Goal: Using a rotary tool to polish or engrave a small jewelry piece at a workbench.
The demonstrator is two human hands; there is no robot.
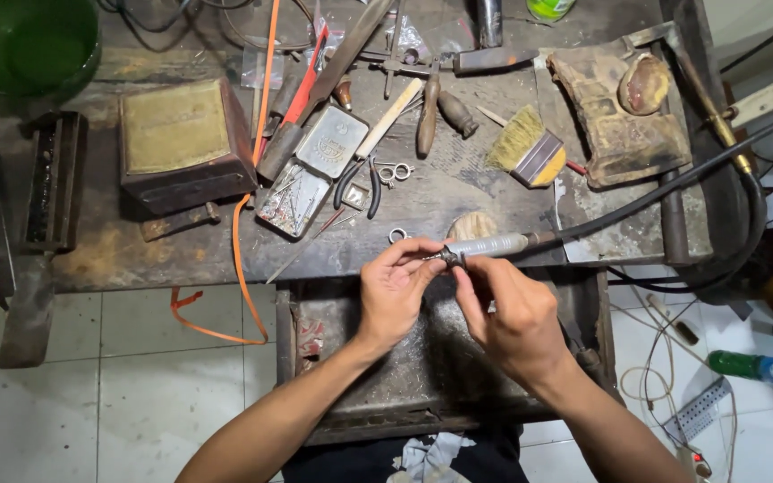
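Left hand point(393, 291) and right hand point(513, 313) both pinch closed on the rotary handpiece point(485, 246) at frame centre. Brush point(527, 152) at one o'clock, open tin point(313, 170) at eleven, small ring point(397, 235) just beside the left fingers.

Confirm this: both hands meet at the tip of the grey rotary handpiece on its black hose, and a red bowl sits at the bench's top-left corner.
The bowl is green, not red, as the head view shows. The rest holds: left hand and right hand meet at the tip of the grey rotary handpiece.
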